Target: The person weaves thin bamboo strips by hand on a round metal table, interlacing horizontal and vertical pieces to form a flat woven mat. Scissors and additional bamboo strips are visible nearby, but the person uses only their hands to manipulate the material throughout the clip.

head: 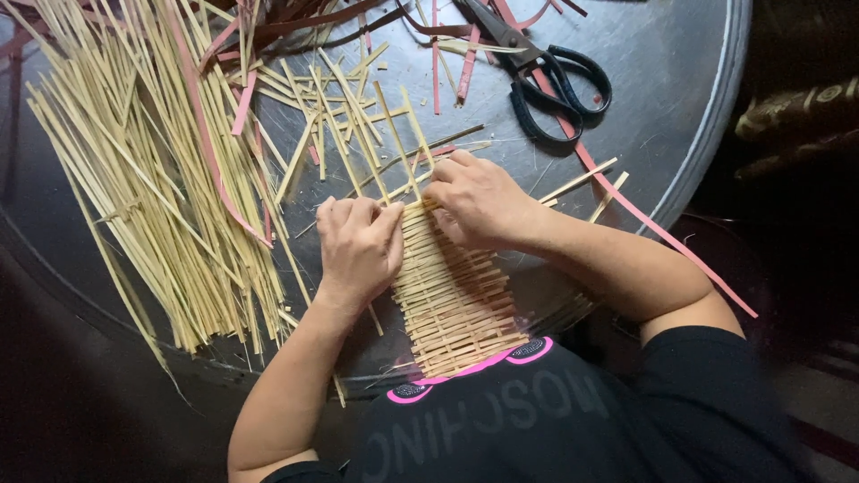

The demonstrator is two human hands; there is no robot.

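Both hands, left [360,243] and right [476,199], pinch the far edge of a part-woven mat [456,300]; upright strips [394,148] remain unwoven.

A handcraft workplace is suggested, most likely a small weaving workshop or home work corner (which of the two cannot be told). A round metal table [689,98] is covered with loose bamboo strips [152,170] at the left, pink strips [626,206], black scissors [546,76] at the top, and a half-woven mat [456,304] at centre.
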